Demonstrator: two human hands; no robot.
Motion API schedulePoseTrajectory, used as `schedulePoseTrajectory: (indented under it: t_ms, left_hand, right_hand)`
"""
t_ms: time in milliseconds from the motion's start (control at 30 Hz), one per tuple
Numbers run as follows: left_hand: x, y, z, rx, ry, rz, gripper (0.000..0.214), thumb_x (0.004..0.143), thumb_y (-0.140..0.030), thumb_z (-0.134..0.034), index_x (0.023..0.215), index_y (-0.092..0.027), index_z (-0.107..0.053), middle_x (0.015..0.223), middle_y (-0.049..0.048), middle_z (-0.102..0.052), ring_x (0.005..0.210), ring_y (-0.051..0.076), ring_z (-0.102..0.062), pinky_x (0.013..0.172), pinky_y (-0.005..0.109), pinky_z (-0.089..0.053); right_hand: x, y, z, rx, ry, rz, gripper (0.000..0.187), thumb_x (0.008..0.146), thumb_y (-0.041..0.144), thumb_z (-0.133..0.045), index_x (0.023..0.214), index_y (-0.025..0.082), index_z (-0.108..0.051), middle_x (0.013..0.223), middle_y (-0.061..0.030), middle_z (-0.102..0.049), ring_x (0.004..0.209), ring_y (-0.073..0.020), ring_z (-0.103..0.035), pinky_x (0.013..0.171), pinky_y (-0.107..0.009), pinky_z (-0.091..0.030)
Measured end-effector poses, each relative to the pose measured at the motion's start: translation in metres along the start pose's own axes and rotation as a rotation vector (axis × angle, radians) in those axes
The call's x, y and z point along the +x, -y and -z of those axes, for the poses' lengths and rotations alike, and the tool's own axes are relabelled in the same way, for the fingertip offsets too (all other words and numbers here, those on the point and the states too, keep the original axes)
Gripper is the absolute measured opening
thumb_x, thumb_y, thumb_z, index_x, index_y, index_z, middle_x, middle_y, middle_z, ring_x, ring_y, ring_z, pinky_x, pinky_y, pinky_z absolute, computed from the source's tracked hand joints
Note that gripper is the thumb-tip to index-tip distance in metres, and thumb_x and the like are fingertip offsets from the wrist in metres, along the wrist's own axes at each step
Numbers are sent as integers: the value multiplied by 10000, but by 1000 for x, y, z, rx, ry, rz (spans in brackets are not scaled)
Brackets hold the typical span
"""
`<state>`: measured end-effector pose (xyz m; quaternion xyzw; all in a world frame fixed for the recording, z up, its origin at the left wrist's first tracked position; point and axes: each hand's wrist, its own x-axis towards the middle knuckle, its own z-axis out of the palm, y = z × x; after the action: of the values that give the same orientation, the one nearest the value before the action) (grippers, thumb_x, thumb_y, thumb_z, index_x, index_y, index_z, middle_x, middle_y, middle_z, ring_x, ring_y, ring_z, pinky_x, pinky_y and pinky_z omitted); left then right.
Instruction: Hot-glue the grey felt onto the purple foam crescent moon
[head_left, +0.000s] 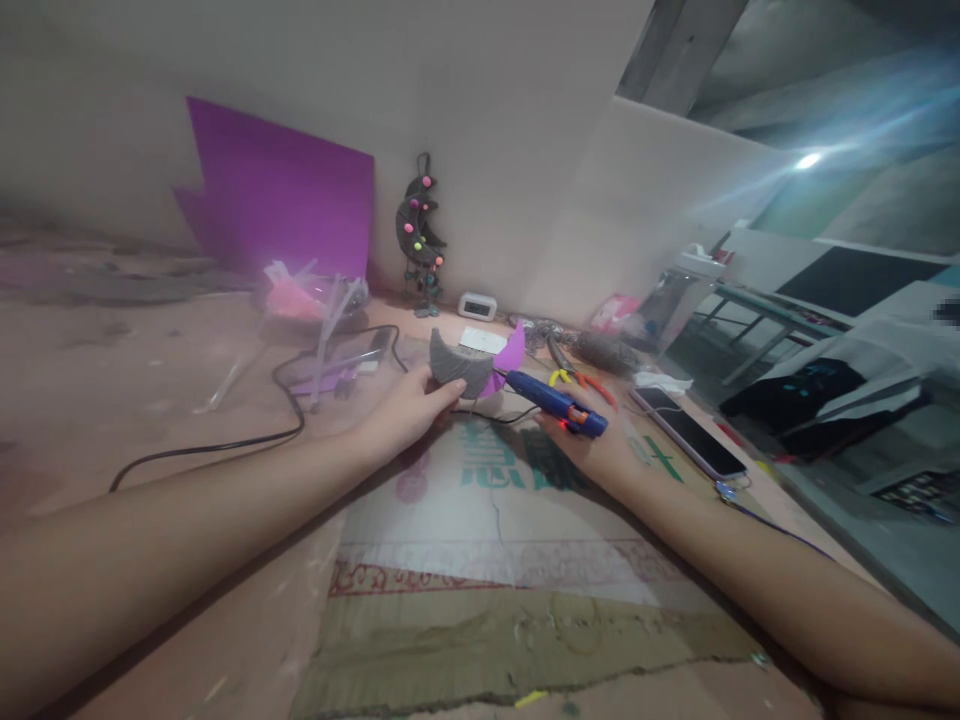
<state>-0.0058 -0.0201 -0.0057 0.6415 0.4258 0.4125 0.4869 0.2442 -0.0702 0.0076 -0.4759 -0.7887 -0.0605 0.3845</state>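
My left hand (420,405) pinches a crescent moon shape (459,365), its left part wrapped in dark grey yarn and its right part bare purple (511,352). My right hand (577,440) is closed round a blue hot glue gun (551,395), which has a small red light glowing on it. The gun's nozzle points left and meets the crescent where grey gives way to purple; whether it touches is too small to tell. Both hands are above a printed cardboard sheet (480,520).
Against the wall are a purple sheet (285,190) and a grey moon hanging with coloured balls (412,225). A small white clock (478,306), pliers (577,375), grey yarn (611,350) and a phone (690,432) lie around. Clear glue sticks (334,330) and a black cable (217,447) are at left.
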Motion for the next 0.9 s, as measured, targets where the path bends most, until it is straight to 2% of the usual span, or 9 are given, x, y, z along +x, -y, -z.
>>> schedulePoseTrajectory:
  t_ms: [133, 200, 367, 900]
  left_hand:
    - [0, 1, 0, -9, -7, 2, 234, 837, -398, -574, 795, -191, -473, 616, -26, -515, 495, 100, -458, 438, 203, -289]
    - [-1, 2, 0, -14, -8, 13, 233, 837, -395, -573, 793, -193, -467, 617, -27, -514, 491, 98, -456, 436, 203, -289]
    - [-1, 3, 0, -2, -8, 7, 235, 836, -406, -576, 819, -193, -477, 628, -26, -525, 499, 99, -467, 434, 198, -285]
    - [-1, 0, 0, 21, -7, 6, 228, 841, -400, -564, 811, -191, -479, 619, -23, -518, 505, 101, -462, 444, 207, -289]
  right_hand:
    - [1, 5, 2, 141, 68, -49, 187, 825, 346, -645, 970, 231, -617, 869, -14, -708, 765, -192, -656, 726, -337, -512]
    - [2, 7, 2, 157, 63, -41, 210, 827, 341, -641, 1005, 233, -610, 894, -19, -712, 789, -197, -662, 742, -343, -515]
    - [2, 7, 2, 58, 5, -55, 261, 798, 336, -663, 1035, 243, -604, 956, -45, -702, 848, -225, -664, 758, -368, -524]
    - [2, 12, 8, -30, 25, -73, 215, 797, 369, -656, 972, 248, -629, 887, -29, -694, 792, -211, -657, 701, -338, -506]
